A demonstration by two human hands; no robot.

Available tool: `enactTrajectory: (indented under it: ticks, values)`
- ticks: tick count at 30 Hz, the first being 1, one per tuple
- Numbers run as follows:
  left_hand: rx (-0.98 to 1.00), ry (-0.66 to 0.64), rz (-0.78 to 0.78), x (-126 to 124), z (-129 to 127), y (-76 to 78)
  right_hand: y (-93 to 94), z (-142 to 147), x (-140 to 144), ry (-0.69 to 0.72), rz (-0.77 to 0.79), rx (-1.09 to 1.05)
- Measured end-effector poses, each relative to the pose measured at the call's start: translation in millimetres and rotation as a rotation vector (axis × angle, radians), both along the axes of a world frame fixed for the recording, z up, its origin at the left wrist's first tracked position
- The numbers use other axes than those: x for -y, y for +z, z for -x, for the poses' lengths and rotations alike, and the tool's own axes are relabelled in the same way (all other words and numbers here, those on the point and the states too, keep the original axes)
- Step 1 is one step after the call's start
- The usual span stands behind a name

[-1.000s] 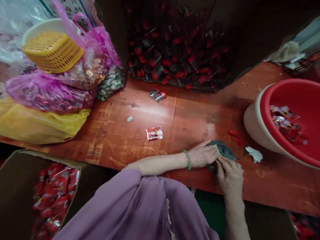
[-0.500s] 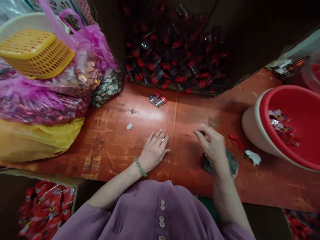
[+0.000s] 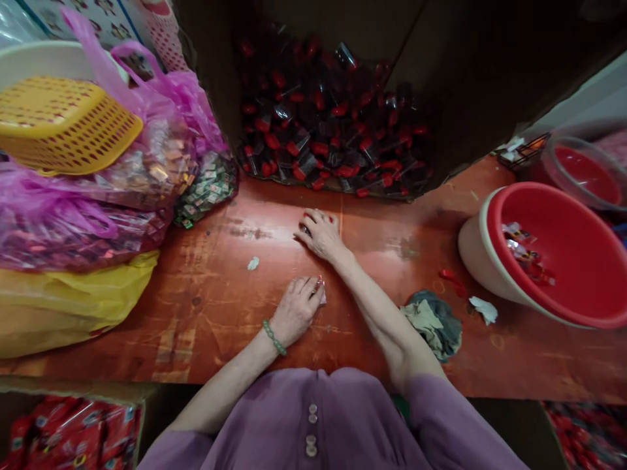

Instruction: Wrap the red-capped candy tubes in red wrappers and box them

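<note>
The red table point(image 3: 372, 222) carries everything, and places here run from it: at its far edge stands a dark box point(image 3: 333, 124) full of red-capped packets; on its left end lie pink bags point(image 3: 98, 196) over a yellow bag point(image 3: 63, 300), with a yellow basket point(image 3: 63, 124) on top of the pile; on its right end a red basin point(image 3: 553, 254) leans tilted, a few wrapped pieces inside it; beyond that, at the far right corner, sits a clear tub point(image 3: 582, 170) with red inside. Off the near left edge of the table, a box of red packs point(image 3: 73, 434) shows below. Near the near edge, right of middle, a grey rag point(image 3: 434, 323) lies crumpled, with a white scrap point(image 3: 482, 308) just beside it toward the basin. The two hands are apart. The right hand point(image 3: 321, 234) reaches across to mid-table, close before the dark box, fingers curled down over small packets point(image 3: 306, 228) that are mostly hidden; whether it grips them I cannot tell. The left hand point(image 3: 296, 307) rests nearer the table's near edge, fingers closed on a small sachet point(image 3: 321, 294) with only its edge showing. A white crumb point(image 3: 253, 263) lies on the table to the left of both hands
</note>
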State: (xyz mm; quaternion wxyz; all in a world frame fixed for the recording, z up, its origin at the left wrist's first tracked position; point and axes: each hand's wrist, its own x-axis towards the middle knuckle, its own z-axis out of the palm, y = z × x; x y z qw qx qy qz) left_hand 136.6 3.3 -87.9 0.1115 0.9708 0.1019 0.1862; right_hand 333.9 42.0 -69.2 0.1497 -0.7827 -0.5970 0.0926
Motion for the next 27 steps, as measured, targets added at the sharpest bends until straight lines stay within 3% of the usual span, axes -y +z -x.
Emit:
enactTrajectory:
  ticks: [7,12,17,19,22,25,27]
  values:
    - [0.031,0.009,0.000,-3,0,3.2,0.7,-10,71,-0.004,-0.018,-0.066]
    - [0.052,0.038,0.128,-11,-2,3.3,2.4,-12,86,-0.066,-0.009,-0.070]
    - [-0.018,0.002,0.222,-12,0,14.3,3.9,-2,91,-0.109,-0.015,-0.063]
    - [-0.070,0.016,0.214,-10,1,18.1,3.3,3,96,-0.126,-0.078,-0.113]
    - [-0.078,0.063,0.159,-7,2,18.3,1.6,11,109,-0.159,-0.291,-0.303]
    - [-0.021,0.132,0.105,-7,1,11.4,-0.5,21,127,-0.236,-0.467,-0.546]
    - [0.019,0.153,0.110,-9,0,5.7,-1.7,28,137,-0.248,-0.496,-0.632]
